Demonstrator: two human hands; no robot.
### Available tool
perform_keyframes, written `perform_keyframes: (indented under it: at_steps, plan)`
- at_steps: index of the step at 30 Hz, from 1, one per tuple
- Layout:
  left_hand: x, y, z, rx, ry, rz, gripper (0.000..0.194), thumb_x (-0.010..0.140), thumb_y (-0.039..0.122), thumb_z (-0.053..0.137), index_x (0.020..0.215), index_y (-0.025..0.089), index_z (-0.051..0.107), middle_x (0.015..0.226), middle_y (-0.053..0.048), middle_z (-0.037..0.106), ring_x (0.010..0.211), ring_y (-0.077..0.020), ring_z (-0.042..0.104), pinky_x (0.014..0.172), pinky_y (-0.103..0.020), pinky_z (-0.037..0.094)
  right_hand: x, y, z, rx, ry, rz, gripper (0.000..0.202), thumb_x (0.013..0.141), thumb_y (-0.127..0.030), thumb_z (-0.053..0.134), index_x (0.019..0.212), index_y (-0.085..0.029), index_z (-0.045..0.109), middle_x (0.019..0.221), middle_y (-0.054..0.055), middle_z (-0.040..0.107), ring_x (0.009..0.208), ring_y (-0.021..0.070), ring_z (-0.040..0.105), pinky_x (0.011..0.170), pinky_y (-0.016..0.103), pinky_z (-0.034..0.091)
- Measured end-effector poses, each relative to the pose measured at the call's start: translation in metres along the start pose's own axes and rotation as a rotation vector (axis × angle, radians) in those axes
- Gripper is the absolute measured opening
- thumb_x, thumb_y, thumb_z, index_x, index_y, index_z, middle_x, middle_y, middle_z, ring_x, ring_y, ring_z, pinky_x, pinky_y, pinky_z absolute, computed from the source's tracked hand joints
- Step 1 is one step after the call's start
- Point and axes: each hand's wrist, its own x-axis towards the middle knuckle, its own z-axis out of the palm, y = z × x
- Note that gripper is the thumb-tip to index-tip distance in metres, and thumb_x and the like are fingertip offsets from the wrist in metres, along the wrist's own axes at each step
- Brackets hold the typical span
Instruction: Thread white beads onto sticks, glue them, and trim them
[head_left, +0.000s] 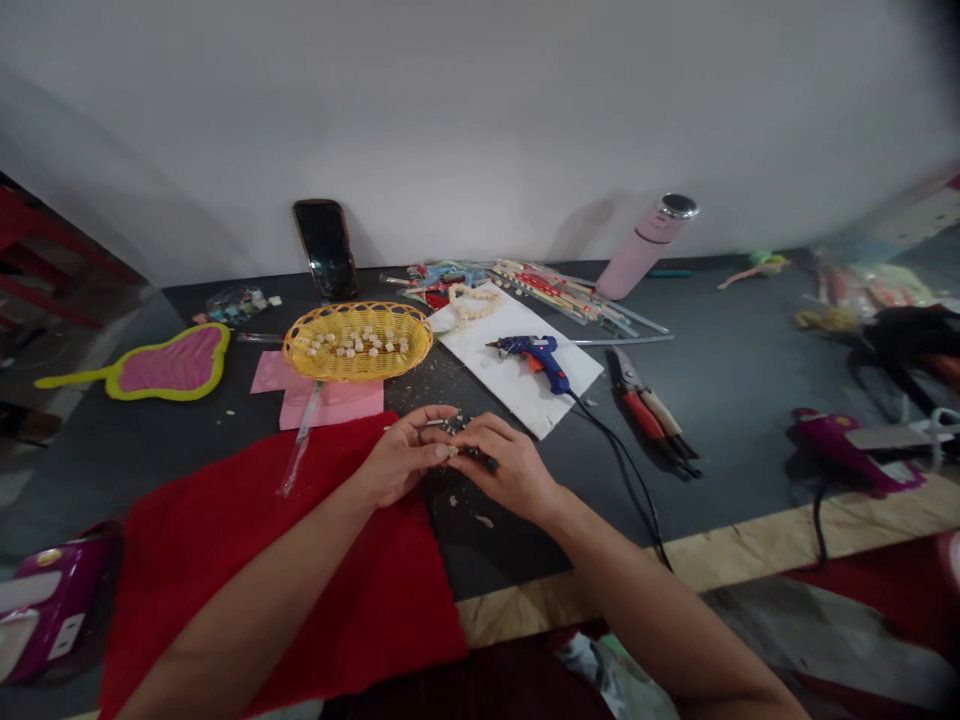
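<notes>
My left hand (405, 457) and my right hand (511, 465) meet over the dark table, by the right edge of a red cloth (300, 560). Both are closed, fingertips pinched around a small pale piece (452, 452) with bits of dark and white showing between the fingers; its full shape is hidden. Behind my left hand stands a yellow woven basket (358, 370) holding several small whitish pieces. Beyond my right hand, a blue glue gun (551, 365) lies on a white board (517, 398), near a ring of pale beads (474, 303).
A pink bottle (637, 250) and a phone (326, 248) stand by the wall. Pliers (649, 410) lie right of the board, beside a black cord (626, 460). A yellow-rimmed paddle (171, 365) is at left; purple devices (855, 450) sit at both sides.
</notes>
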Motion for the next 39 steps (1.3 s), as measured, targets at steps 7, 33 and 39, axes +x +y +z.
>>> perform_keyframes:
  at_steps: [7,33,39]
  plan:
    - [-0.0003,0.0010,0.0009,0.005,-0.006,0.001,0.049,0.066,0.011,0.074,0.111,0.016,0.056,0.077,-0.003,0.069,0.063,-0.0085,0.063,0.064,-0.018,0.047,-0.0007,0.0018,0.0011,0.023,0.011,-0.011,0.014,0.084,-0.020,0.058,0.098,-0.021,0.061,0.089,0.006,0.061,0.085,0.0159,0.059,0.075,0.029,0.052]
    - [0.0007,-0.0012,-0.0032,0.076,-0.060,0.022,0.054,0.066,0.014,0.075,0.115,0.017,0.051,0.073,0.000,0.063,0.061,-0.0096,0.060,0.061,-0.021,0.044,0.0011,-0.0031,-0.0041,0.037,-0.007,0.005,0.013,0.084,-0.014,0.051,0.088,-0.019,0.061,0.084,0.005,0.060,0.078,0.0137,0.058,0.071,0.026,0.050]
    - [-0.0003,-0.0004,-0.0015,0.063,-0.078,0.018,0.051,0.068,0.013,0.073,0.114,0.018,0.051,0.074,-0.001,0.064,0.062,-0.0121,0.063,0.062,-0.023,0.045,0.0011,-0.0023,-0.0028,-0.004,-0.002,0.004,0.012,0.084,-0.013,0.049,0.085,-0.020,0.059,0.082,0.005,0.059,0.076,0.0137,0.057,0.068,0.026,0.049]
